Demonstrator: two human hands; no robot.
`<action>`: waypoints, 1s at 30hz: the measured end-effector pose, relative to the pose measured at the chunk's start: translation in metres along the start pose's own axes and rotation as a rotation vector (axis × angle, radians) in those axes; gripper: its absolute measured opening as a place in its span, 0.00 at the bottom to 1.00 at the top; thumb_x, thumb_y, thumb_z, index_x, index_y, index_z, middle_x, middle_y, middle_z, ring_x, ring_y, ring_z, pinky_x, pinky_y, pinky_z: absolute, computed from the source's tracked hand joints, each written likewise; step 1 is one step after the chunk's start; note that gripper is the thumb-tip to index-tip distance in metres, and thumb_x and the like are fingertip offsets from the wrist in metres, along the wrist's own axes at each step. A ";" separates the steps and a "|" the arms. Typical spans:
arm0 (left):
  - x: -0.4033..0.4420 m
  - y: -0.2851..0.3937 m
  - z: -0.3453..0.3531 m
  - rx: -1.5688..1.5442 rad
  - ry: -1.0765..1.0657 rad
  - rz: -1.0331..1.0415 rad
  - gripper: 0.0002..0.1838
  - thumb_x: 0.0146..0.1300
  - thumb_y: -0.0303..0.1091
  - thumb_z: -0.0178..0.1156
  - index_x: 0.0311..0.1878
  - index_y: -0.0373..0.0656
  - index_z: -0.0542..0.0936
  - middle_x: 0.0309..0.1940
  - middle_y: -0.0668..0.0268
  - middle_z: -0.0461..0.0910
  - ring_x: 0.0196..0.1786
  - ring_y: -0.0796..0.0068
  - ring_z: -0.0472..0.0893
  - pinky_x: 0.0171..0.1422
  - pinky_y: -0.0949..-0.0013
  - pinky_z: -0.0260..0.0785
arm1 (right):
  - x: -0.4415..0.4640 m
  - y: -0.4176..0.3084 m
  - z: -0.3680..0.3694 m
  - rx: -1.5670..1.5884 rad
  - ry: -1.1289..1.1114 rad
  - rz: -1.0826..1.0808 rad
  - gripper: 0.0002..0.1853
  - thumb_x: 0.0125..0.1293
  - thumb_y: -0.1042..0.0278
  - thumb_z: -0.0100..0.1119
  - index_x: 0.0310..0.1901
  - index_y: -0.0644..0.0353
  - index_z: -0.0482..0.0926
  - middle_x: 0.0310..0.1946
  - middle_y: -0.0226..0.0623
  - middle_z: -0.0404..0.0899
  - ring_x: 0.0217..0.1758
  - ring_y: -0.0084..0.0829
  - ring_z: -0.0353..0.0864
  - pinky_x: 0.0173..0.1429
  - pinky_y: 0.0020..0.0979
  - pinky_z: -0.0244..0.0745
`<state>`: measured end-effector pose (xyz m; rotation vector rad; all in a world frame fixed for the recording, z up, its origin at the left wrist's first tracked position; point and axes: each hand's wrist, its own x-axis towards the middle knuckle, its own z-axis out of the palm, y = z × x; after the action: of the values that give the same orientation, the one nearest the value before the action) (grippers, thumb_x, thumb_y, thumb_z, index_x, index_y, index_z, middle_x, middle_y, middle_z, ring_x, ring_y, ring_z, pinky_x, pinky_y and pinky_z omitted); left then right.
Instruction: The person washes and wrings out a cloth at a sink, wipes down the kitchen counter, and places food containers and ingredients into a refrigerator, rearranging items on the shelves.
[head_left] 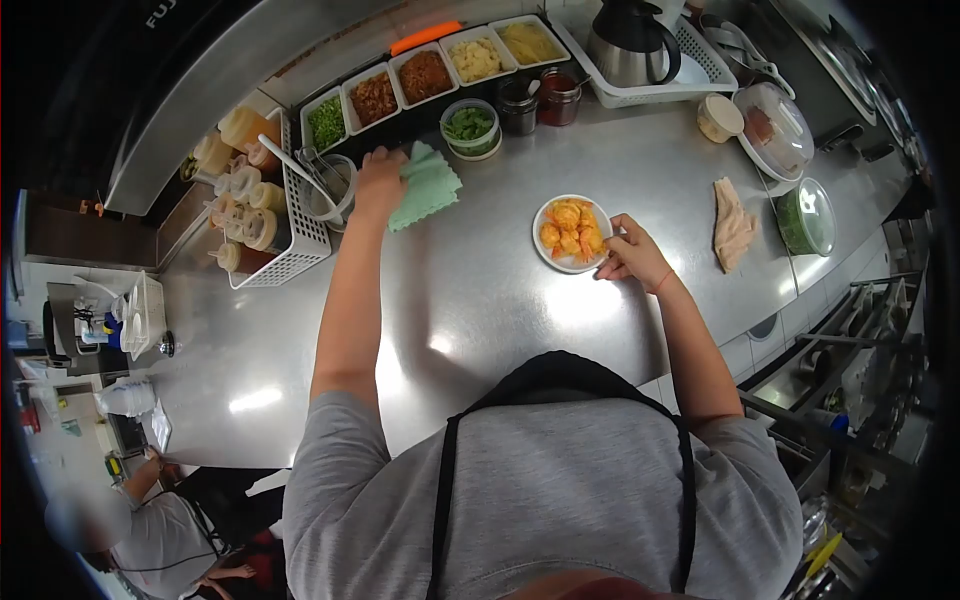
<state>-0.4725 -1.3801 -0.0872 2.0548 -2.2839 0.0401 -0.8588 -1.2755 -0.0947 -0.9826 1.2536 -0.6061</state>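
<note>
My left hand (381, 183) is at the back left of the steel counter, its fingers bent and closed on the edge of a light green cloth (428, 190). Just left of that hand stands a clear round container (338, 190) with utensils in it. My right hand (637, 252) grips the right rim of a small white plate (547, 262), thumb above and fingers at the side. On the plate lie several orange-yellow pieces that look like cooked shrimp (568, 228). The plate appears to rest on the counter.
White trays of chopped toppings (424, 76) line the back. A tub of green leaves (470, 128) and two jars stand before them. At left is a basket of sauce bottles (300, 225); at right, a beige cloth (733, 225) and lidded containers. Another person (165, 535) works at lower left.
</note>
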 end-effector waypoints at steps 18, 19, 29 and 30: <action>-0.004 0.017 0.045 -0.125 0.412 0.125 0.14 0.51 0.23 0.52 0.42 0.46 0.76 0.49 0.61 0.70 0.50 0.54 0.70 0.49 0.58 0.69 | 0.006 -0.001 0.001 0.101 -0.038 0.015 0.15 0.62 0.74 0.42 0.50 0.63 0.60 0.29 0.40 0.76 0.24 0.27 0.82 0.24 0.21 0.78; -0.003 0.021 0.041 -0.127 0.413 0.130 0.14 0.51 0.23 0.52 0.42 0.46 0.76 0.49 0.61 0.70 0.50 0.54 0.70 0.49 0.58 0.69 | 0.006 0.000 0.002 0.103 -0.033 0.013 0.15 0.62 0.74 0.42 0.50 0.63 0.60 0.29 0.40 0.76 0.24 0.27 0.82 0.24 0.21 0.78; 0.014 0.061 0.013 -0.297 0.510 0.213 0.11 0.52 0.33 0.60 0.40 0.49 0.75 0.39 0.68 0.72 0.45 0.66 0.74 0.43 0.62 0.63 | 0.016 -0.018 0.020 0.096 -0.051 -0.061 0.11 0.62 0.74 0.42 0.47 0.63 0.61 0.26 0.41 0.76 0.22 0.28 0.81 0.24 0.23 0.79; 0.016 0.060 0.015 -0.355 0.533 0.226 0.10 0.53 0.33 0.60 0.40 0.49 0.75 0.38 0.67 0.72 0.43 0.66 0.74 0.43 0.62 0.63 | 0.020 -0.025 0.024 0.054 -0.056 -0.085 0.12 0.63 0.74 0.42 0.47 0.65 0.60 0.28 0.41 0.75 0.22 0.29 0.80 0.23 0.23 0.78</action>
<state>-0.5342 -1.3908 -0.0993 1.4008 -1.9966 0.1595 -0.8277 -1.2972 -0.0825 -1.0053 1.1449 -0.6707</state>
